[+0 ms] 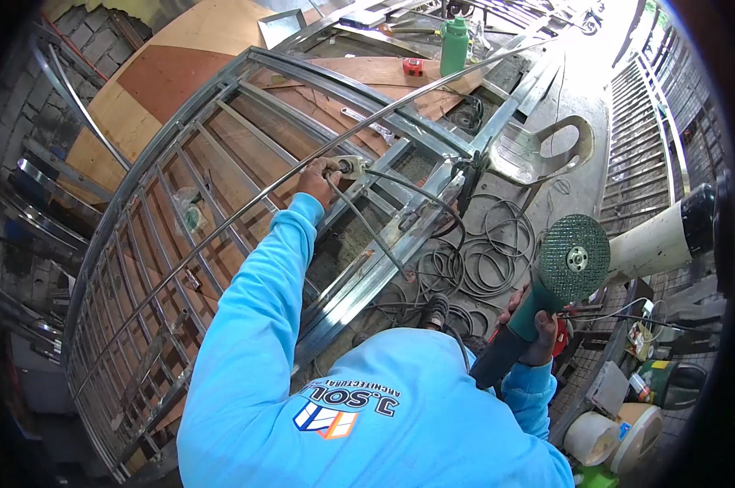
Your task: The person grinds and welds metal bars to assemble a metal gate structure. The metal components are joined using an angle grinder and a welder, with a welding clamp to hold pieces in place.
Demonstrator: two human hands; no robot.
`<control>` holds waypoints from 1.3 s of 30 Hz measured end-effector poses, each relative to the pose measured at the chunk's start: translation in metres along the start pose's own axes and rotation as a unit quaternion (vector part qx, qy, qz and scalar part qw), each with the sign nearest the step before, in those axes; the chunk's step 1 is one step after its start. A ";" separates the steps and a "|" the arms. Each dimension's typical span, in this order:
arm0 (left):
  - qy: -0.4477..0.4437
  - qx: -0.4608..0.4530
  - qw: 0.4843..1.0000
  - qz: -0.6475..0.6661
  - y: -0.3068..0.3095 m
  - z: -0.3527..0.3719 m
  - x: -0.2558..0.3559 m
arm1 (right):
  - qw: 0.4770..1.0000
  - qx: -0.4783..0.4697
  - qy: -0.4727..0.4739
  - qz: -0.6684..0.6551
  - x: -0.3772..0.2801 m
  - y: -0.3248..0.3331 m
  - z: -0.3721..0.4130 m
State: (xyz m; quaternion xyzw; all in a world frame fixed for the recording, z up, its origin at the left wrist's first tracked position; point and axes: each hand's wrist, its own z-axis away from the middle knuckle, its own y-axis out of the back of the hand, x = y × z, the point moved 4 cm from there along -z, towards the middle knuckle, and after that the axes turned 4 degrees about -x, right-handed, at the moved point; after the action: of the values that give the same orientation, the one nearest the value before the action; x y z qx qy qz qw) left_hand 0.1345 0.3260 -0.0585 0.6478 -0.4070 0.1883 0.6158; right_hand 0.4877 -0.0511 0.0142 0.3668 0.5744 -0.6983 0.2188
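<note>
My left hand (314,180) is closed around a small off-white extension-cord socket (351,167) with dark cables running from it, above the metal frame. Its fingers partly hide the joint between cable and socket. A long thin metal tube (420,99) passes diagonally beside this hand. Down at the right, my right hand (542,335) grips the body of an angle grinder (507,342). The grinder's green disc (575,259) faces up, and its rear end is hidden by my light blue sleeve.
A large barred metal frame (322,324) spans the left and middle. Coiled cables (497,248) lie on the floor beside a plastic chair (538,154). A green bottle (453,47) and red tape measure (413,67) stand on plywood behind. Buckets (591,437) sit at lower right.
</note>
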 end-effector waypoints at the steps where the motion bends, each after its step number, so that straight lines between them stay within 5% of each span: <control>1: 0.000 -0.010 1.000 -0.011 0.002 0.003 0.002 | 1.000 0.001 -0.001 0.002 0.000 0.001 0.001; 6: -0.146 0.031 0.988 -0.037 0.000 0.008 -0.009 | 1.000 0.015 -0.003 -0.012 0.003 0.003 0.005; 9: -0.160 0.023 0.986 0.031 -0.003 0.007 -0.017 | 0.999 0.022 -0.012 -0.021 0.004 0.004 0.007; 20: -0.268 -0.094 0.930 -0.233 -0.001 0.009 -0.021 | 0.997 0.059 -0.028 -0.030 0.017 0.008 0.016; 23: -0.324 -0.049 0.923 -0.202 -0.009 0.003 -0.026 | 0.998 0.050 -0.019 -0.019 0.023 0.011 0.018; 32: -0.372 0.004 0.899 -0.231 -0.026 -0.003 -0.035 | 0.995 0.095 -0.012 -0.013 0.030 0.013 0.026; 35: -0.344 -0.048 0.895 -0.281 -0.028 -0.007 -0.028 | 0.998 0.062 -0.022 0.009 0.026 0.003 0.021; 36: -0.255 -0.162 0.892 -0.337 -0.026 -0.011 -0.014 | 0.999 0.047 -0.016 0.010 0.024 0.000 0.018; 37: -0.270 -0.157 0.895 -0.317 -0.025 -0.012 -0.012 | 0.999 0.033 -0.010 0.011 0.020 -0.002 0.015; 38: -0.390 -0.092 0.865 -0.304 -0.027 -0.011 -0.017 | 0.999 0.026 0.003 0.034 0.015 -0.005 0.014; 39: -0.361 -0.073 0.877 -0.308 -0.016 0.003 -0.003 | 0.998 0.018 0.014 0.058 0.008 -0.008 0.011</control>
State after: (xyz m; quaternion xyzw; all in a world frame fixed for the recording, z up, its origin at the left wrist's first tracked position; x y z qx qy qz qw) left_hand 0.1444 0.3227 -0.0717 0.7164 -0.3935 -0.2880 0.4990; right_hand 0.4738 -0.0593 0.0135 0.4131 0.5428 -0.6895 0.2437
